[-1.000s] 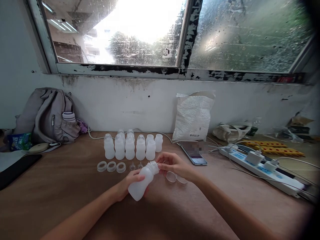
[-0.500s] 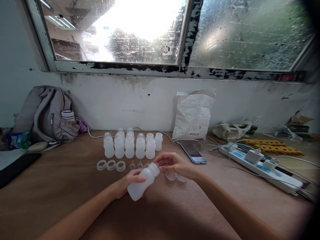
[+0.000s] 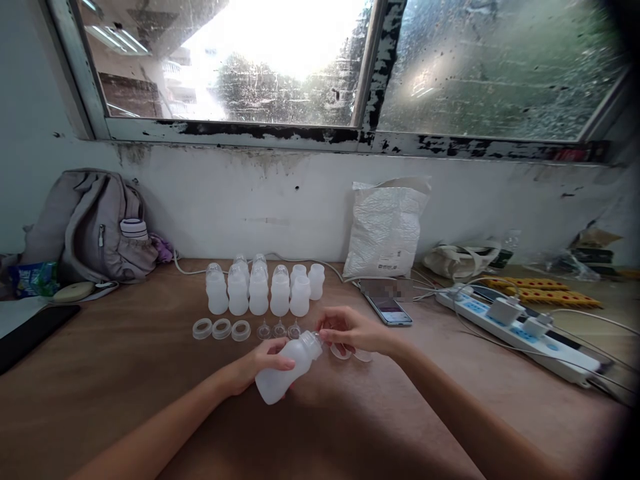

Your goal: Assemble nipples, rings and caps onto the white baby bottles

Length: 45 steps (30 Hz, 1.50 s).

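Note:
My left hand (image 3: 263, 365) is wrapped round a frosted white baby bottle (image 3: 284, 373), which lies tilted with its neck up to the right. At the bottle's mouth, my right hand (image 3: 345, 330) pinches a small clear nipple (image 3: 319, 337), partly covered by the fingers. Beyond my hands sit several clear nipples (image 3: 279, 329) in a row. Left of them are three translucent collar rings (image 3: 221, 329). Thin clear discs (image 3: 363, 356) lie just under and beside my right hand.
Several frosted bottles (image 3: 259, 293) stand behind the rings, most with clear domed caps. A phone (image 3: 393, 310) and a silver padded bag (image 3: 385, 230) are at the back right. A white power strip (image 3: 525, 340) with cables lies far right; a grey backpack (image 3: 95, 227) is left.
My right hand's fingers have shifted slightly at the bottle's mouth, and the bottle's neck has moved a little right and down. The left hand keeps its hold.

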Each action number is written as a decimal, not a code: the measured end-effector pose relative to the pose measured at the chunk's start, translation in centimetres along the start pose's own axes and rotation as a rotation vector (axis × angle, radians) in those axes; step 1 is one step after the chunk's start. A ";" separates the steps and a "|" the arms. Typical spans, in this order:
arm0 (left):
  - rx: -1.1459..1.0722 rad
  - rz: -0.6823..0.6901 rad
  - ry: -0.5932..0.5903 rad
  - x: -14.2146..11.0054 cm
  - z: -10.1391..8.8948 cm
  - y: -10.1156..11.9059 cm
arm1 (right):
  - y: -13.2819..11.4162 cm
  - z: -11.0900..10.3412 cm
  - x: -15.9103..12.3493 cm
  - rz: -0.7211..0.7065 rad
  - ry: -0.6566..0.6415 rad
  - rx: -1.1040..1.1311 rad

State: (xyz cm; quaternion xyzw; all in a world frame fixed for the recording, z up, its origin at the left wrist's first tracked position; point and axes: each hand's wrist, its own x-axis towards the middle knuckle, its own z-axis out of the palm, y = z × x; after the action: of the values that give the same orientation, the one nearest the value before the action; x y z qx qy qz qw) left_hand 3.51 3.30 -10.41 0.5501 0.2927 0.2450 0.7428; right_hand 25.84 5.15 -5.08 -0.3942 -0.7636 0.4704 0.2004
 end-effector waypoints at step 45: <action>0.085 0.052 0.152 -1.4 6.0 -0.2 | -2.3 7.6 -0.4 -0.075 0.346 0.888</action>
State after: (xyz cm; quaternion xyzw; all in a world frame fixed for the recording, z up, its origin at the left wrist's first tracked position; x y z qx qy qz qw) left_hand 6.71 -1.76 -8.98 0.5684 0.3441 0.2926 0.6876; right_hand 19.97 -0.04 -6.66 -0.3152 -0.4579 0.6713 0.4903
